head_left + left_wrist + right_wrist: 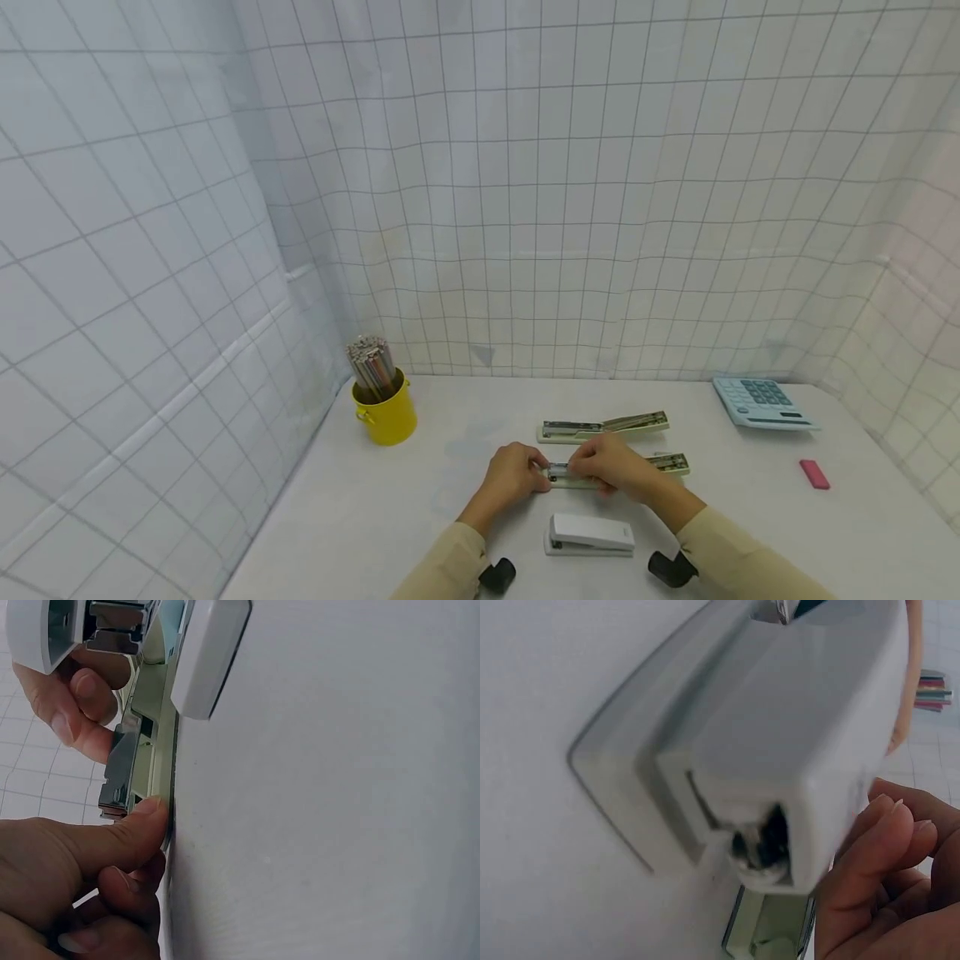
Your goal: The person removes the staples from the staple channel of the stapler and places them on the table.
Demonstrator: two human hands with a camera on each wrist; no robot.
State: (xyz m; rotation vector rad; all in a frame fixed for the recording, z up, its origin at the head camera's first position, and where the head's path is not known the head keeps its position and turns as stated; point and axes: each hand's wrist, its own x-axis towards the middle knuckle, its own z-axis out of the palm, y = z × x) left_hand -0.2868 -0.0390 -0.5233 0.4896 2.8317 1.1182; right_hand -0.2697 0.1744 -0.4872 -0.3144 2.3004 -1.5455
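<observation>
A pale green stapler (667, 463) lies opened out flat between the two hands, its metal magazine (120, 769) exposed. My left hand (512, 473) pinches the left end of its base, thumb on the near side in the left wrist view. Over the magazine, my right hand (617, 468) grips with curled thumb and fingers; whether a staple strip is between the fingertips is hidden. Closer to me sits a closed white stapler (591, 532), which fills much of the right wrist view. Behind the hands lies another opened pale green stapler (573, 431).
A yellow bucket (393, 419) packed with pencils (371, 364) stands at the back left of the white table (360, 508). To the right are a light blue calculator (763, 404) and a pink eraser (813, 474). Grid-patterned curtains (525, 208) enclose the table.
</observation>
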